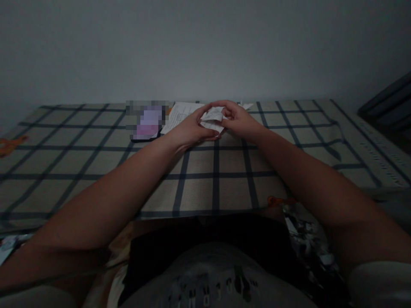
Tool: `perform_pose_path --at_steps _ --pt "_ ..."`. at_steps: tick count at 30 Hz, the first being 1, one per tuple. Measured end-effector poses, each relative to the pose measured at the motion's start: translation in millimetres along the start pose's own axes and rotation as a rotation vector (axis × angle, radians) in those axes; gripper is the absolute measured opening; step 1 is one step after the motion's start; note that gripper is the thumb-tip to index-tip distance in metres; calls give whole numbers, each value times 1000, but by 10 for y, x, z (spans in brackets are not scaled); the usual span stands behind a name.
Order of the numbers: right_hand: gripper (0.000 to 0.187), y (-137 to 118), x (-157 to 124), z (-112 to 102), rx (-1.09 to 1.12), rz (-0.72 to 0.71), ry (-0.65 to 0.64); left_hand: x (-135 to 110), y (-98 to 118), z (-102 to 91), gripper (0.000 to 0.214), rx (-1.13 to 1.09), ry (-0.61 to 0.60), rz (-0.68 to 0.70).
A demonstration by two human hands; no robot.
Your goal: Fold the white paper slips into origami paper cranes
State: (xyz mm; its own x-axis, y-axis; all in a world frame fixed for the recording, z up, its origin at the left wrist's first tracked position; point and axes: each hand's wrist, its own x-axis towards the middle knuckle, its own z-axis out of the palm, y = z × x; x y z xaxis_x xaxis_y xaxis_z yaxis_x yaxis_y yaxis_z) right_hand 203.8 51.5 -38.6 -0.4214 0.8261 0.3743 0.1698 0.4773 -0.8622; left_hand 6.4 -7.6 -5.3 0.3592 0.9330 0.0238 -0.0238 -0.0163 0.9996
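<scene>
Both of my hands meet over the far part of the table, around a small piece of white paper (212, 115) with dark marks on it. My left hand (199, 125) grips the paper from the left, thumb below and fingers behind. From the right, my right hand (236, 118) pinches the paper's edge with curled fingers. The paper looks bent or folded, and its lower part is partly hidden by my fingers. Behind my left hand lies a printed sheet (180, 114), flat on the table, partly covered by that hand.
A phone (148, 123) with a blurred, pinkish screen lies left of the printed sheet. A checked cloth (199, 192) covers the table (96, 160). A pale wall (205, 51) rises behind it. An orange thing (12, 145) is at the far left; a dark slatted object (388, 105) stands at right.
</scene>
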Motion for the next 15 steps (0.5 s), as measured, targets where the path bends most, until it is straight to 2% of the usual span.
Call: perform_pose_path --at_steps 6,9,15 --pt "60 22 -25 -4 -3 20 18 -41 64 13 112 86 -31 24" --pt "58 17 -27 -3 23 33 11 -40 62 6 114 79 -4 2" --pt "50 -68 -18 -65 -103 -44 61 -24 69 -5 100 36 14 -17"
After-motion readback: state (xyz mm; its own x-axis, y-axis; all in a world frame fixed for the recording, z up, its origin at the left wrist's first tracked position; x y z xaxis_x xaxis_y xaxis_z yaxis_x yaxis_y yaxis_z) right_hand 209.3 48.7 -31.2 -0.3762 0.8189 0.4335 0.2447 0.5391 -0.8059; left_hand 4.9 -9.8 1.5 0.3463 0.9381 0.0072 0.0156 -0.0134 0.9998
